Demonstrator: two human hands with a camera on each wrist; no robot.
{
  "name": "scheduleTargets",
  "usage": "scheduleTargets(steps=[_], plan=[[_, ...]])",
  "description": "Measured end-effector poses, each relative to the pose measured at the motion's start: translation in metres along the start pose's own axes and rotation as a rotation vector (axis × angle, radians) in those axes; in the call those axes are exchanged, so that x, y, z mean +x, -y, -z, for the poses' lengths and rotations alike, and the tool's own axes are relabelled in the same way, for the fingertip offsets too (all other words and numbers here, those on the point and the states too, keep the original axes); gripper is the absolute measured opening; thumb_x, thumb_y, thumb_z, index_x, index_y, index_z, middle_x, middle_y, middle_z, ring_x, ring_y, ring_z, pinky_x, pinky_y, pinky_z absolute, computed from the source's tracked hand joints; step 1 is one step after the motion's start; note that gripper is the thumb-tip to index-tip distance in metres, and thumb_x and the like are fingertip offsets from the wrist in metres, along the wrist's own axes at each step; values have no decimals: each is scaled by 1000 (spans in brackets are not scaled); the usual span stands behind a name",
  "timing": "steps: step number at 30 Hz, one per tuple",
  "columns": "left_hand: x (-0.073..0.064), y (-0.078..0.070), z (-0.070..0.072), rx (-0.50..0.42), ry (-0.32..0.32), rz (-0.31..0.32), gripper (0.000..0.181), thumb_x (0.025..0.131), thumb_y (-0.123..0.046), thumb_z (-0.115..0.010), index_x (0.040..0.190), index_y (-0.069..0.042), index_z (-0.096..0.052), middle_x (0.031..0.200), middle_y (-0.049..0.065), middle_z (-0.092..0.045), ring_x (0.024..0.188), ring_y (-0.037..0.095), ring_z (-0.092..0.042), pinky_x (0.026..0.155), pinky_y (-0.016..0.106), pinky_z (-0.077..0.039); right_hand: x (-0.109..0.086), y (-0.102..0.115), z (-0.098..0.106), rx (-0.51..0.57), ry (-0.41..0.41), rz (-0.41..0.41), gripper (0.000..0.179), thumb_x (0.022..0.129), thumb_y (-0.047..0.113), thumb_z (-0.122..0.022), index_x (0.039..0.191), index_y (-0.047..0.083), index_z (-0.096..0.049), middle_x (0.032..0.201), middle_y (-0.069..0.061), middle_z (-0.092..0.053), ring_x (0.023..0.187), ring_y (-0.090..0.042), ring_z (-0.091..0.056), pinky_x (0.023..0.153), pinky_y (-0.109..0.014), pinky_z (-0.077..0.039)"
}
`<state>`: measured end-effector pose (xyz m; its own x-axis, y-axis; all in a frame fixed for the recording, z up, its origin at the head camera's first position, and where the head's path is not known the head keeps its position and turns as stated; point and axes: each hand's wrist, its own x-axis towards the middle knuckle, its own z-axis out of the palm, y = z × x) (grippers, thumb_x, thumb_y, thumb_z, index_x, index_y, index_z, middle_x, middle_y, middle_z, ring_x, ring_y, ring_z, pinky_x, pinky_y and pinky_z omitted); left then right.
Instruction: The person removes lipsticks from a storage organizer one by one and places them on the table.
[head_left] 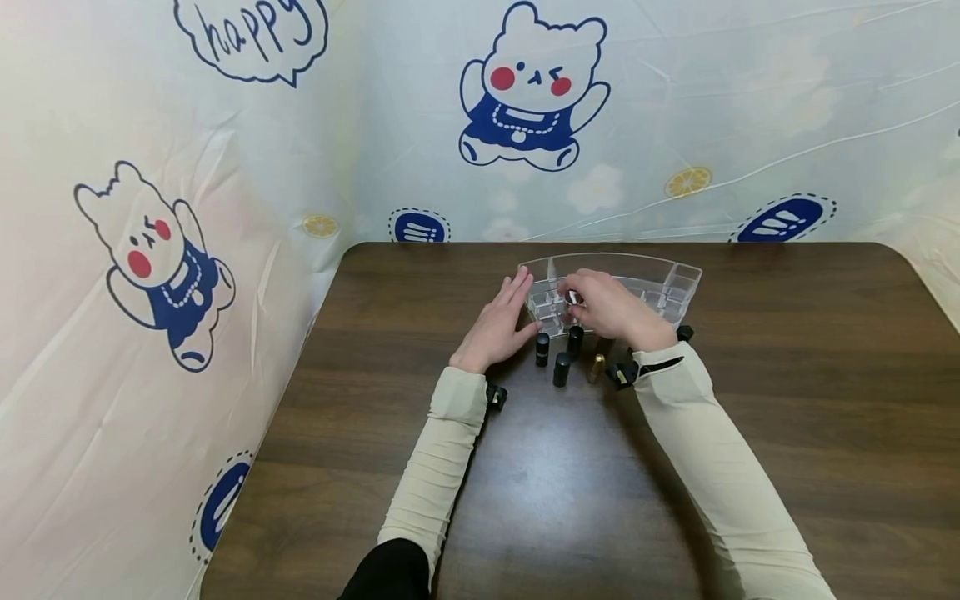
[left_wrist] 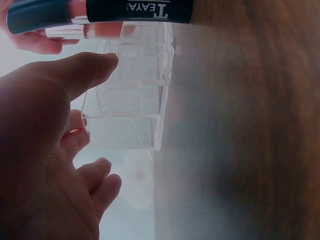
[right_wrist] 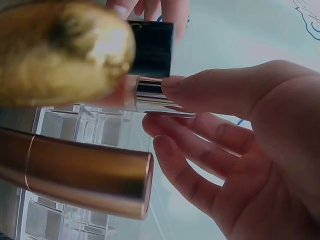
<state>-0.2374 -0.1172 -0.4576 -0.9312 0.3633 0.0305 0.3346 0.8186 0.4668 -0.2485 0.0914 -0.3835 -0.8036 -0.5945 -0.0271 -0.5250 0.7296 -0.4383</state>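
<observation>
A clear, curved acrylic organizer [head_left: 684, 292] with several compartments stands near the table's far edge. My left hand [head_left: 495, 329] is at its left end, fingers extended along the side and thumb near the front edge. Over the left compartments, my right hand [head_left: 603, 304] pinches a lip gloss tube [right_wrist: 152, 94] with a shiny silver cap and a pinkish body. Its lower end is hidden in the right wrist view behind a blurred gold tube [right_wrist: 65, 55]. A dark tube [left_wrist: 135, 10] with white lettering stands close to my left thumb.
In front of the organizer stand black tubes [head_left: 562, 369] and a gold tube [head_left: 596, 368]. A bronze tube [right_wrist: 85, 172] is close to my right hand. The brown wooden table [head_left: 525, 500] meets a printed curtain [head_left: 645, 125] at the back and left.
</observation>
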Motion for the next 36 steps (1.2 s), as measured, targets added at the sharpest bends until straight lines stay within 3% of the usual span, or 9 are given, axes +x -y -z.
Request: scheduleTargets(steps=[13,24,36], plan=[[0,-1,2,3,-1,8,77,97,-38,-56,157,-17,-14,164,-7,2,151,28,-10,114,57,-27,-7,0,7,27,-79,14,30,92,6,-60,121,-2,-61,111,-17,-62,96,-29,-61,84,-44,-50],[-1,-1,1,-1,0,9,77,97,-38,-57,157,-17,-14,165,-5,-1,151,28,-10,115,56,-26,-14,-1,8,45,-152,38,32,94,8,-57,124,-2,-61,118,-19,-59,99,-32,-59,85,-46,-49],[0,-1,0,1,10,22,78,96,-38,-57,157,-19,-12,164,-7,0,152,27,-9,116,55,-26,-19,-2,8,81,-171,33,34,96,7,-55,128,-1,-59,120,-18,-56,99,-32,-57,85,-44,-49]])
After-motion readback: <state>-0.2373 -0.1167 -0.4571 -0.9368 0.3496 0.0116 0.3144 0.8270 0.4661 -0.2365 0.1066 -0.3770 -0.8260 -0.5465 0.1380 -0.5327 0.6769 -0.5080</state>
